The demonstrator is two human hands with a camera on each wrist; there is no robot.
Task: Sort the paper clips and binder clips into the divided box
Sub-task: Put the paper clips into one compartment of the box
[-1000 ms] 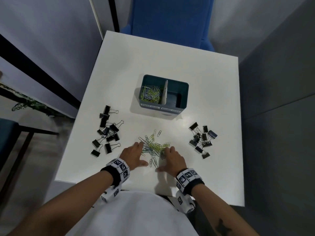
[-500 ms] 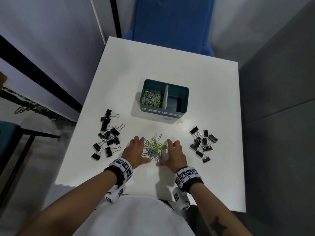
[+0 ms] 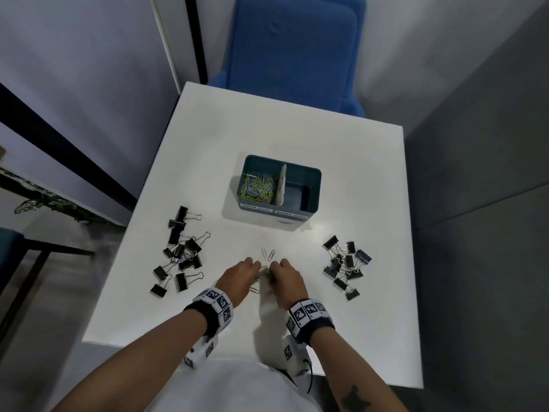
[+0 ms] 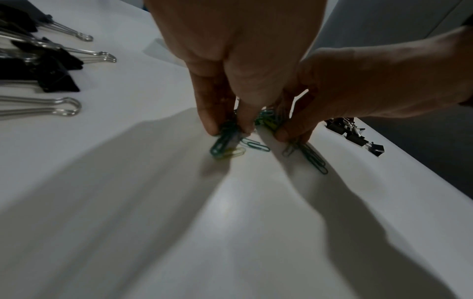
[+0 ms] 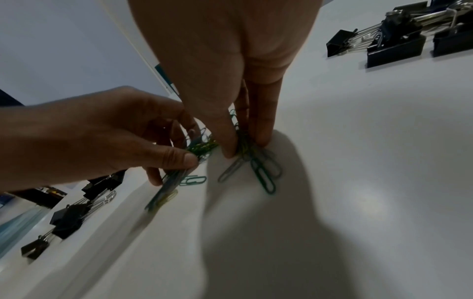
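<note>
glossy white table (image 3: 341, 179), wire paper clips (image 5: 263, 176)

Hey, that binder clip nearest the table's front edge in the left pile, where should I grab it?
Pinch the black body of the binder clip from above, across its flat sides. Its wire handles point away toward the pile; the body lies clear.

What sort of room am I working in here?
Probably an office or a meeting nook: a small white table, a blue upholstered chair pushed up behind it, grey partition walls, and office clips being sorted.
</note>
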